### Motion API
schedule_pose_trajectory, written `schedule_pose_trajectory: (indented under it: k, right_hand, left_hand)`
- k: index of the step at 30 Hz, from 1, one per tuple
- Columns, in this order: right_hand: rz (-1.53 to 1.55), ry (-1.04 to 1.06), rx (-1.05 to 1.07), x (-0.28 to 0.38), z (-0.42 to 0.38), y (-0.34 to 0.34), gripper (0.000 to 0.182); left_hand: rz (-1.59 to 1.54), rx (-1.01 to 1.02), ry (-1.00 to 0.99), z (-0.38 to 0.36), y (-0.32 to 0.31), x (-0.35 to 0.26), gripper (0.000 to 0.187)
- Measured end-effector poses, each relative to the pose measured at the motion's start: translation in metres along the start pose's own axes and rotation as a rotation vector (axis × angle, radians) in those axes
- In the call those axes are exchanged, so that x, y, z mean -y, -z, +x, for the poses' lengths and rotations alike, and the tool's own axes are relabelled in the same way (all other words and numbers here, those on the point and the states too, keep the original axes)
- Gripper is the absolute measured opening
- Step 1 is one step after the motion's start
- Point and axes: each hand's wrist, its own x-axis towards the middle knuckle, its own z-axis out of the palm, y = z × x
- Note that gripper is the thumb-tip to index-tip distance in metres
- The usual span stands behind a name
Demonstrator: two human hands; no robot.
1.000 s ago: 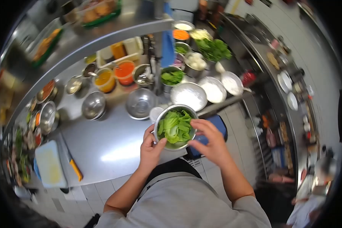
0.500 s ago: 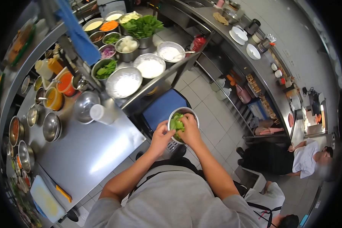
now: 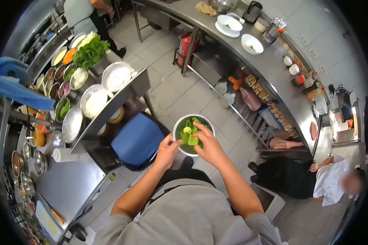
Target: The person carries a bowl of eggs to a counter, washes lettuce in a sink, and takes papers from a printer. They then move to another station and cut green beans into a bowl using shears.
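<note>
A round metal bowl [image 3: 177,130] of green leaves [image 3: 188,138] is held in front of my body, over the tiled floor. My left hand [image 3: 167,152] grips the bowl's near left rim, fingers closed against its side. From the right, my right hand [image 3: 209,143] reaches over the rim, its fingers curled onto the leaves; its fingertips are partly hidden among them. Some leaves rise toward the far rim. Just left of the bowl is a blue-topped bin or stool [image 3: 138,136].
At left, a steel counter [image 3: 71,175] carries bowls, a cutting board [image 3: 49,220] and an orange-handled knife [image 3: 58,216]. White-powder bowls [image 3: 117,76] line the prep station. A long counter at right holds white bowls [image 3: 251,44]. One person [image 3: 331,179] stands right, another [image 3: 82,18] far left.
My view has turned right, so the prep station and left counter have shifted left. The bowl stays in my hands, and my right-hand fingers have shifted on the leaves.
</note>
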Motion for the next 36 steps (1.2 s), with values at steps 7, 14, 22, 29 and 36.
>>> schedule_pose_trajectory:
  k: [7, 14, 22, 29, 36]
  right_hand:
    - [-0.004, 0.012, -0.125, -0.053, 0.085, 0.061, 0.041]
    - [0.091, 0.331, -0.067, -0.104, 0.236, 0.088, 0.030]
    - [0.253, 0.298, -0.076, -0.116, 0.453, 0.144, 0.026]
    - [0.373, 0.373, 0.165, -0.125, 0.613, 0.150, 0.018]
    - [0.601, 0.440, 0.218, -0.154, 0.816, 0.143, 0.018]
  left_hand:
    - [-0.030, -0.058, 0.017, 0.086, -0.057, -0.018, 0.009]
    - [-0.007, -0.194, -0.095, 0.201, -0.071, -0.083, 0.011]
    - [0.116, -0.216, -0.280, 0.350, -0.085, -0.215, 0.013]
    - [0.018, -0.389, -0.328, 0.432, -0.099, -0.300, 0.010]
    - [-0.064, -0.587, -0.492, 0.538, -0.090, -0.380, 0.016]
